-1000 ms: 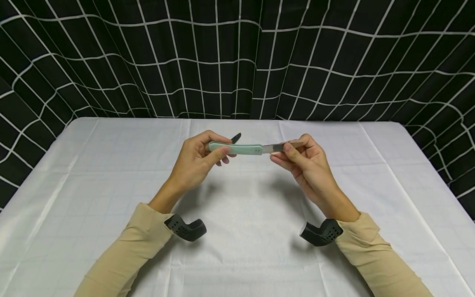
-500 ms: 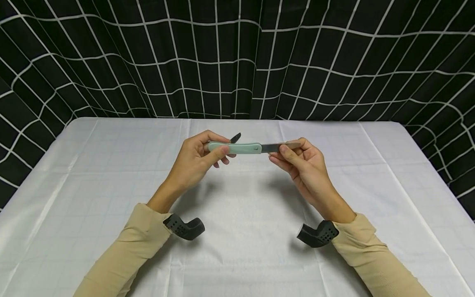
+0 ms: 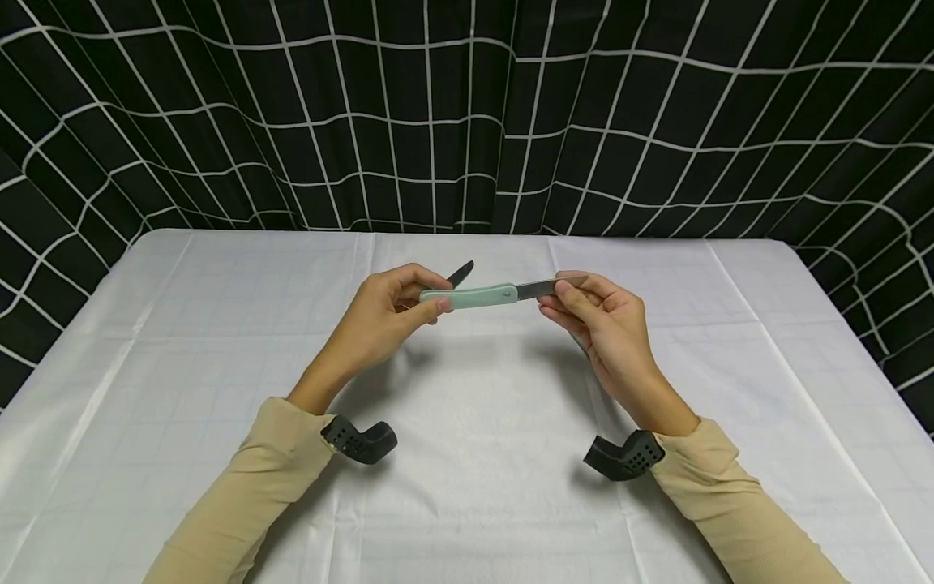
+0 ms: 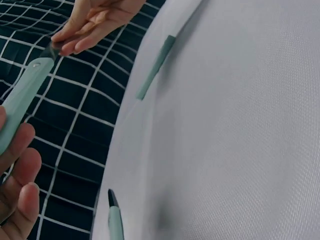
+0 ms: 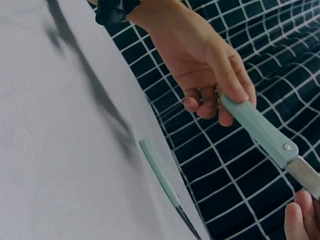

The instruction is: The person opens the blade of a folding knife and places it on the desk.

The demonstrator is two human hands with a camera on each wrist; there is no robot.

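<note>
A folding knife with a mint-green handle [image 3: 474, 298] and a straight grey blade [image 3: 536, 289] spans both hands above the table, unfolded. My left hand [image 3: 372, 320] pinches the far end of the handle between thumb and fingers. With thumb and fingertips, my right hand [image 3: 613, 328] pinches the blade near its tip. Behind the left fingers a dark blade [image 3: 461, 274] pokes out; in the right wrist view it belongs to a second mint-handled knife [image 5: 160, 172] on the table. The left wrist view shows a slim mint-green bar [image 4: 156, 67] on the cloth.
White cloth [image 3: 467, 487] with fold creases covers the table. A black curtain [image 3: 409, 122] with a white grid stands behind its far edge and sides. Black curved camera mounts [image 3: 365, 442] stick out from both wrists, beside beige sleeves.
My left hand has shifted slightly down, and the knife now tilts up toward the right. More of the dark blade behind the left fingers shows. Both grips stay on the knife.
</note>
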